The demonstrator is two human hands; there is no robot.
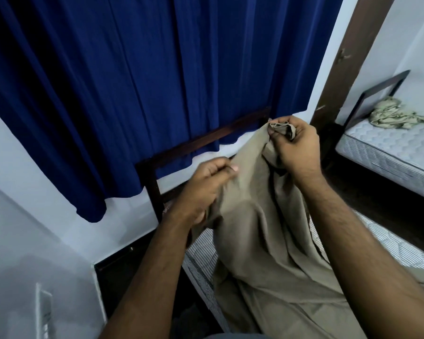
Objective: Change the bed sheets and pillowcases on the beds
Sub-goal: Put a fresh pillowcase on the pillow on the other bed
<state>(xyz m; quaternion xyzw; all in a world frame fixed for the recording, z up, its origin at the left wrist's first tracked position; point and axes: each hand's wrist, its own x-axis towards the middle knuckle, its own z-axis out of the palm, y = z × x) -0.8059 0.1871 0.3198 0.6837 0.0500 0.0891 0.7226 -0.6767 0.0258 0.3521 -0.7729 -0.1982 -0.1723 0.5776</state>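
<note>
Head view: right hand (294,143) raised, pinching bunched sheet (262,231) hem between thumb and fingers. Left hand (206,189) lower, just beside it, fingers curled, gripping sheet fold. Sheet hangs from both hands, spills over near mattress (201,263) below forearms. Headboard (203,143) directly beyond hands; blue curtain (123,81) hangs behind it, hem overlapping top rail. Right of right hand: dark post (353,57), then second bed (392,152) with crumpled cloth (394,115) on bare mattress. Floor strip between beds. White wall left of left hand.
</note>
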